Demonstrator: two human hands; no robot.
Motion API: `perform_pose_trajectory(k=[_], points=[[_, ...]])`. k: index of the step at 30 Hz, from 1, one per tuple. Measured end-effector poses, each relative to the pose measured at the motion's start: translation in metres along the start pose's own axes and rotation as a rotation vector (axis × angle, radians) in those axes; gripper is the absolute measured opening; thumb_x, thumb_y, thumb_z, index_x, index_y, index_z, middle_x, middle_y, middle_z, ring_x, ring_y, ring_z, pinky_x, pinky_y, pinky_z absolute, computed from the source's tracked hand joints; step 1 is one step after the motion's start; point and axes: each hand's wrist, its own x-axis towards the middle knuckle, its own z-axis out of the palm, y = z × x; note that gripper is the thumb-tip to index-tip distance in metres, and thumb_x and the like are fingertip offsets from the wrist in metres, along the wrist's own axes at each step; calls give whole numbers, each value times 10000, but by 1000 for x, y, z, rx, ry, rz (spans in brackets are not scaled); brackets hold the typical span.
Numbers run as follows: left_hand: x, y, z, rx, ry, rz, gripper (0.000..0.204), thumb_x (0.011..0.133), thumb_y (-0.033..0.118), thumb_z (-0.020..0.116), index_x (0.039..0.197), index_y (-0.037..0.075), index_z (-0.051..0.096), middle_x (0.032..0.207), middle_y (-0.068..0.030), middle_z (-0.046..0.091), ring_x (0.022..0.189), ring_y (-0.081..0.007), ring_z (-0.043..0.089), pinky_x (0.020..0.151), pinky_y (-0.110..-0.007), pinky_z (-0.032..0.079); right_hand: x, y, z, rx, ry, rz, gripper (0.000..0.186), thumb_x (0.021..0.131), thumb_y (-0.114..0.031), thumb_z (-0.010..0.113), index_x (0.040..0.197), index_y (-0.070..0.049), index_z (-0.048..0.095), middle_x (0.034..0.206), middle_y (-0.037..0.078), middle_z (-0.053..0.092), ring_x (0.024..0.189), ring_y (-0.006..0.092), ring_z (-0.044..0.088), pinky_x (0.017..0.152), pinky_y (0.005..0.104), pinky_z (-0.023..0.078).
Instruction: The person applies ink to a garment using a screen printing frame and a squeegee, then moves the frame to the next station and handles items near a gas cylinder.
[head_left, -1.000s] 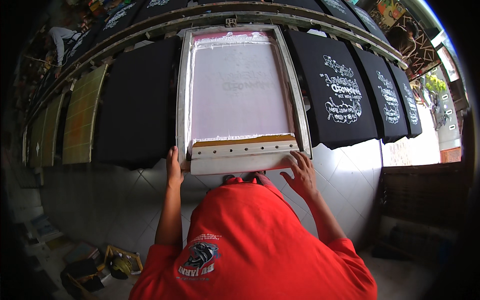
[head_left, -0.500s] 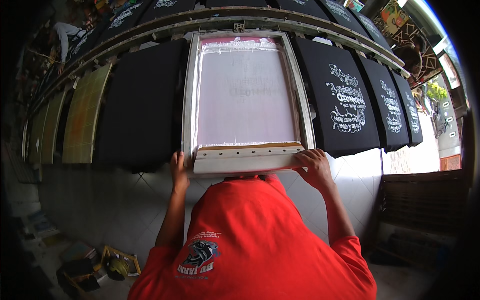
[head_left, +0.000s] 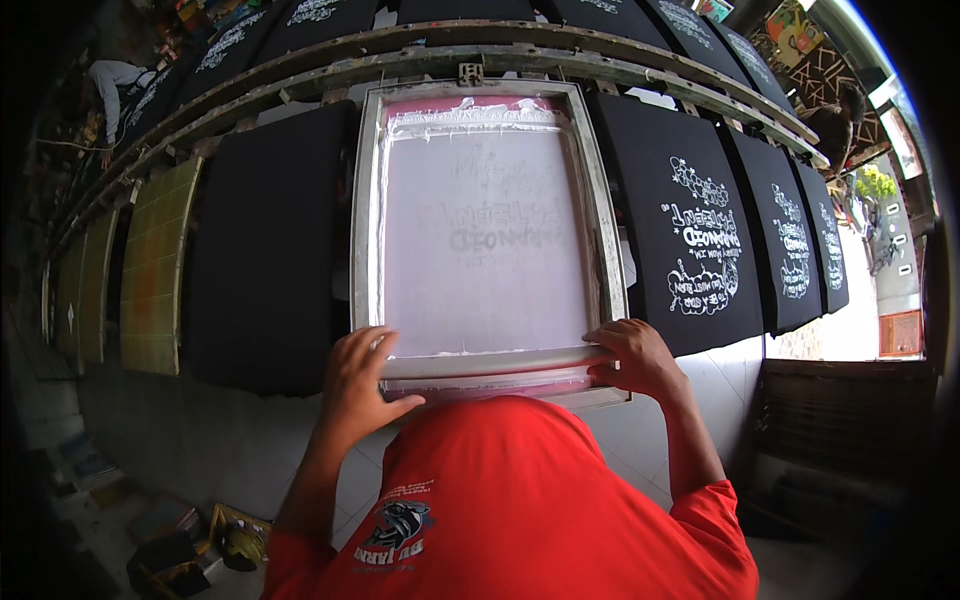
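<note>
Now that the squeegee is standing up on the screen, near end, work's shifting to it: right hand is clamping one end, left hand is spreading opposite, grip unclear.

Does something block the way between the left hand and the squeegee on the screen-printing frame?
Nothing visible does. The left hand is open at the left end of the squeegee; whether its fingers touch it is hard to tell. The right hand holds the right end.
</note>
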Motion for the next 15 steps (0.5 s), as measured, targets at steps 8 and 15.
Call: perform_pose_trajectory(k=[8,15], points=[[59,-16,-9,48,-397,28,254,694,188,774,885,70,654,817,-117,658,776,-329,647,676,-414,523,27,12,-18,-119,-116,102,210,715,-223,730,860,-92,652,759,84,656,711,293,656,616,401,517],[242,-80,-16,121,-248,1,249,729,159,729,944,42,683,887,-199,666,832,-397,643,730,-443,524,194,117,-71,-296,121,-4,168,717,-197,727,861,-127,679,763,88,676,705,299,661,646,410,531]])
